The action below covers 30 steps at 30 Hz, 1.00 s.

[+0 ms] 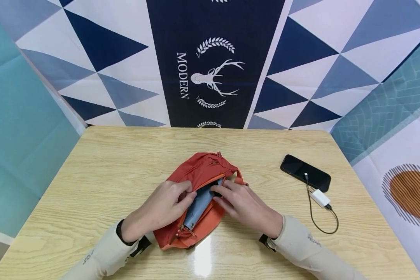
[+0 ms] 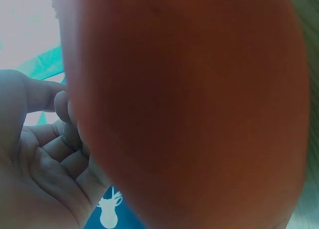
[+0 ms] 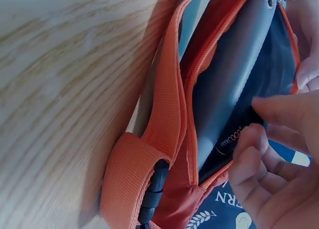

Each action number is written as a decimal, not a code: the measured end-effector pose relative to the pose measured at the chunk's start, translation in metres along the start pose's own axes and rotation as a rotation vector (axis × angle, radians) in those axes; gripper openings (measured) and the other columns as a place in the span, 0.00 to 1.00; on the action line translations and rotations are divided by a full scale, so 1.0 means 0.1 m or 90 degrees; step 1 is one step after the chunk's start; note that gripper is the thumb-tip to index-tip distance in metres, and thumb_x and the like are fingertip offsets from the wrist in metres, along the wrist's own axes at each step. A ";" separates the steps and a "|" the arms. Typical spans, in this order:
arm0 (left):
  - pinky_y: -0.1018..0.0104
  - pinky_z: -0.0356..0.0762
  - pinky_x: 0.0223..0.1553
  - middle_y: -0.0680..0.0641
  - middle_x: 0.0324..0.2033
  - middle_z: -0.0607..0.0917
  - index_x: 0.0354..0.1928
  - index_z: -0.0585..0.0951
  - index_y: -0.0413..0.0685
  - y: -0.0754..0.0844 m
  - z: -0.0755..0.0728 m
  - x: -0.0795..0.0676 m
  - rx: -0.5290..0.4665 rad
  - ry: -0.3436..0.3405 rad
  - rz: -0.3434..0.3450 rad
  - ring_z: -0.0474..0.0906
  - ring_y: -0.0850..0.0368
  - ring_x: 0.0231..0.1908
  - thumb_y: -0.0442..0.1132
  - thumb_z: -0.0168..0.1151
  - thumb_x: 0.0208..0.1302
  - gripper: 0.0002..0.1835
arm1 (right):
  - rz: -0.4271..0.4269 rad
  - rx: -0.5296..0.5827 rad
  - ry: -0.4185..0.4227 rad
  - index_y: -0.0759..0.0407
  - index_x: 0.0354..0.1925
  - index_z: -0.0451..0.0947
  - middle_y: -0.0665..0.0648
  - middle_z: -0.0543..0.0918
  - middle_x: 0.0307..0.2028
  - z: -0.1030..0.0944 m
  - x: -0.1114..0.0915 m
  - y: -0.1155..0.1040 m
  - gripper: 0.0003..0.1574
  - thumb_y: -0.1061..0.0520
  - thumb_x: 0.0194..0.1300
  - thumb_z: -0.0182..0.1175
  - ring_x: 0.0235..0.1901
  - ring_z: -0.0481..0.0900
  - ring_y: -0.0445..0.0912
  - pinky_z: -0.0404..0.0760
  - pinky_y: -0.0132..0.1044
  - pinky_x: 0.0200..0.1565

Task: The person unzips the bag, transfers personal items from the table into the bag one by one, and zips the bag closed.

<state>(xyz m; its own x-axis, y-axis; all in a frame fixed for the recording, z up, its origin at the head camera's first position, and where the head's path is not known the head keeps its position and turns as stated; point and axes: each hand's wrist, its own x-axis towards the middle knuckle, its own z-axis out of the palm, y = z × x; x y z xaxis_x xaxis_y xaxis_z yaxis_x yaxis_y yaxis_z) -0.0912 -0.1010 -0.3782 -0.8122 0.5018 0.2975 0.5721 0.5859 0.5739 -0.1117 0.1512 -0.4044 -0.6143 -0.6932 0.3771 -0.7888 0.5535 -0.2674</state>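
Note:
A red waist bag (image 1: 204,165) with orange straps lies on the table, its zipped mouth spread wide. At the rim of that mouth my left hand (image 1: 169,204) pinches the red fabric between thumb and fingers. Inside lies a smooth blue-grey case (image 3: 234,84) with a metal eyelet. My right hand (image 1: 239,200) reaches into the opening, thumb and forefinger pinching a small black item (image 3: 253,117) beside the dark lining; I cannot tell its kind. A printed label (image 3: 229,140) shows next to those fingertips. In the left wrist view the bag (image 2: 199,109) fills most of the picture, blurred.
To the right on the wooden table (image 1: 119,163) lies a black phone (image 1: 297,169). A white charger (image 1: 320,197) with a black cable (image 1: 311,214) sits beside it, the cable's plug over the phone. A patterned cloth (image 1: 126,50) stands behind the table's far edge.

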 end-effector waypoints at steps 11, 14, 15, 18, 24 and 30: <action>0.74 0.58 0.16 0.61 0.13 0.64 0.25 0.72 0.55 0.00 0.00 -0.01 -0.013 -0.008 -0.003 0.62 0.70 0.13 0.39 0.58 0.72 0.14 | -0.023 -0.045 0.022 0.55 0.54 0.78 0.51 0.78 0.43 0.03 -0.01 -0.04 0.18 0.63 0.66 0.63 0.35 0.76 0.38 0.79 0.31 0.34; 0.74 0.58 0.16 0.61 0.13 0.63 0.25 0.72 0.55 0.00 0.00 0.00 -0.012 -0.011 0.000 0.61 0.70 0.13 0.38 0.58 0.71 0.14 | -0.019 -0.053 0.010 0.56 0.58 0.77 0.53 0.79 0.48 0.03 -0.02 -0.04 0.23 0.62 0.65 0.63 0.40 0.78 0.40 0.81 0.34 0.38; 0.74 0.58 0.16 0.61 0.13 0.63 0.25 0.72 0.55 0.00 0.01 0.00 -0.012 -0.012 0.001 0.61 0.70 0.13 0.38 0.58 0.71 0.14 | -0.019 -0.055 0.003 0.56 0.59 0.77 0.54 0.78 0.49 0.03 -0.02 -0.03 0.24 0.62 0.65 0.63 0.42 0.78 0.41 0.81 0.34 0.39; 0.74 0.58 0.16 0.61 0.13 0.64 0.25 0.72 0.55 0.00 0.01 -0.01 -0.015 -0.010 0.002 0.61 0.70 0.13 0.38 0.58 0.71 0.14 | -0.025 -0.073 -0.024 0.57 0.63 0.75 0.56 0.77 0.53 0.03 -0.02 -0.03 0.26 0.60 0.66 0.61 0.48 0.77 0.44 0.81 0.38 0.45; 0.74 0.59 0.16 0.62 0.14 0.65 0.25 0.72 0.55 0.00 0.01 0.00 -0.008 0.002 0.001 0.62 0.71 0.14 0.38 0.58 0.71 0.13 | -0.055 -0.109 -0.059 0.55 0.65 0.73 0.56 0.77 0.58 -0.02 -0.03 -0.07 0.29 0.59 0.67 0.61 0.57 0.74 0.49 0.77 0.44 0.56; 0.74 0.58 0.16 0.61 0.14 0.64 0.25 0.72 0.55 0.00 0.00 0.00 -0.002 -0.004 0.001 0.61 0.71 0.14 0.38 0.58 0.71 0.14 | -0.094 -0.129 -0.098 0.57 0.69 0.70 0.58 0.73 0.66 0.00 -0.05 -0.09 0.31 0.60 0.68 0.57 0.68 0.67 0.53 0.67 0.47 0.66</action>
<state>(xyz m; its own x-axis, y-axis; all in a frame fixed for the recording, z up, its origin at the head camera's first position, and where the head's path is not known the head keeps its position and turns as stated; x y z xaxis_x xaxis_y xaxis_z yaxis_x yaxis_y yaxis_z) -0.0907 -0.1008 -0.3785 -0.8111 0.5060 0.2935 0.5725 0.5835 0.5760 -0.1012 0.1495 -0.4039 -0.5018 -0.8262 0.2561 -0.8586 0.5116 -0.0318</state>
